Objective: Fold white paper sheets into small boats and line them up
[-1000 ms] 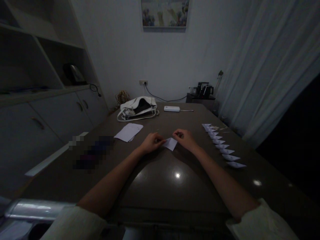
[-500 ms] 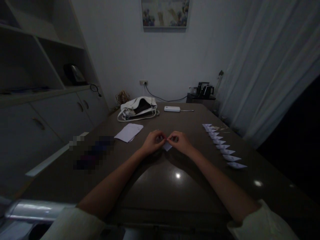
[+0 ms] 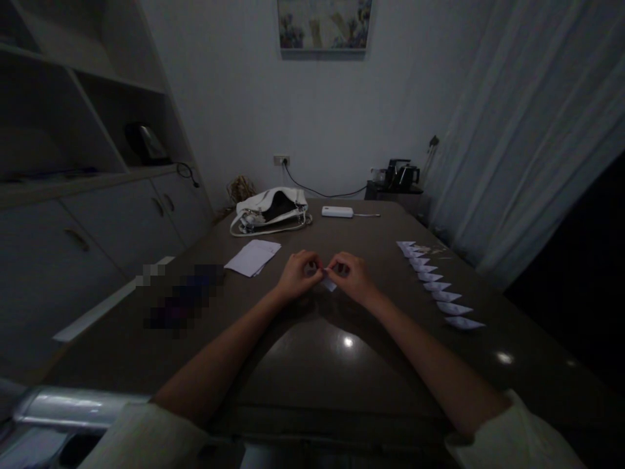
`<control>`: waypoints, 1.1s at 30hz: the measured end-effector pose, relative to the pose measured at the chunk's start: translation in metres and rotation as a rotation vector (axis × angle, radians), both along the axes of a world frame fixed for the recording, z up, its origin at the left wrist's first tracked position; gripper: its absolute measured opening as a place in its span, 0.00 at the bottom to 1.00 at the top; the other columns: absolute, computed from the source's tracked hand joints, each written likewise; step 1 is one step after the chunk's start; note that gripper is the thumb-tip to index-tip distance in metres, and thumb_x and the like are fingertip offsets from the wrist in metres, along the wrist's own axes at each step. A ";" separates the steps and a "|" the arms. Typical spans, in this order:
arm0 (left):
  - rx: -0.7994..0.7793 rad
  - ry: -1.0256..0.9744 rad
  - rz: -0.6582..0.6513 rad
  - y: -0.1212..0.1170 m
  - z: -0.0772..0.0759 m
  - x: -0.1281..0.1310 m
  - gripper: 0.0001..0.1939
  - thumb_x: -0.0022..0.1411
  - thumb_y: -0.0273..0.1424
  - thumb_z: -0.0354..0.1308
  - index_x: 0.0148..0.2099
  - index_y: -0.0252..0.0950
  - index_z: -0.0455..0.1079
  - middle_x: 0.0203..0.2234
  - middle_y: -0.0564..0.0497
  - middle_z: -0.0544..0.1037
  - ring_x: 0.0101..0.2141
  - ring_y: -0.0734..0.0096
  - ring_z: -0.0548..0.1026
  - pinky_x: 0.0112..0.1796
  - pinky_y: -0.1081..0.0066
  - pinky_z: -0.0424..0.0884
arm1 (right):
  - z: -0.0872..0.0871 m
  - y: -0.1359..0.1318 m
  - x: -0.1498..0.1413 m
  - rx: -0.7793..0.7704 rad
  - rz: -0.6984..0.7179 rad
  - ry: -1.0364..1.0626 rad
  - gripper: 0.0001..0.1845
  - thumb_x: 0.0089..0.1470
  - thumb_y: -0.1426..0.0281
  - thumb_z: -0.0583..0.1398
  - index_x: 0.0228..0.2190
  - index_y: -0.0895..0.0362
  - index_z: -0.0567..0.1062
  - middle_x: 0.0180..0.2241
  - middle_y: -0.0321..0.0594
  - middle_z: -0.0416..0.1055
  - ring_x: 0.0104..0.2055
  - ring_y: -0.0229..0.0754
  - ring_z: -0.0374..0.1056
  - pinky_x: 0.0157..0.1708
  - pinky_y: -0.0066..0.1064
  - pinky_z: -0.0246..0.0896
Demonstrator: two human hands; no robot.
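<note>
Above the middle of the dark table, a small folded piece of white paper (image 3: 329, 283) is pinched between my two hands. My left hand (image 3: 299, 274) grips its upper left part between thumb and fingertips. On the other side, my right hand (image 3: 355, 276) pinches it the same way, with the fingertips of both hands almost meeting. The fingers cover much of the paper, and its lower point shows beneath them. Off to the right stands a row of several folded paper boats (image 3: 436, 286). A stack of white paper sheets (image 3: 252, 258) lies left of my left hand.
A white handbag (image 3: 271, 207) sits at the far left of the table (image 3: 303, 378). Beside it lies a white power bank (image 3: 336, 212) with a short cable. A blurred dark item (image 3: 183, 303) is at the left. Small scraps (image 3: 432, 249) lie near the far boats.
The folded paper has shifted and tilted slightly between my fingers, so less of it shows below them. Both hands stay nearly in place, still pinching.
</note>
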State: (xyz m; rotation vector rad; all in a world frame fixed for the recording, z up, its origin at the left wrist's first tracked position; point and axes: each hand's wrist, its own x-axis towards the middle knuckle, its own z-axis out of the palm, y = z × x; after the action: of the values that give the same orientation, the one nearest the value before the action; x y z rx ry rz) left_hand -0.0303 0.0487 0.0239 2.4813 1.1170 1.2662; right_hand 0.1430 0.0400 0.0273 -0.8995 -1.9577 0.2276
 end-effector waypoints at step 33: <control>-0.054 0.113 0.047 0.000 0.004 -0.002 0.03 0.53 0.29 0.55 0.31 0.36 0.69 0.27 0.54 0.74 0.35 0.66 0.70 0.40 0.67 0.59 | -0.003 -0.002 -0.004 0.073 0.045 -0.010 0.07 0.44 0.79 0.57 0.21 0.57 0.66 0.25 0.36 0.67 0.28 0.38 0.62 0.28 0.27 0.53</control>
State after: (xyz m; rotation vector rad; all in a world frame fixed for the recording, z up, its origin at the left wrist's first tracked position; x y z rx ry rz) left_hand -0.0324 0.0485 0.0277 2.5286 1.2258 1.1036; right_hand 0.1393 0.0382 0.0244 -0.8117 -1.9844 0.1767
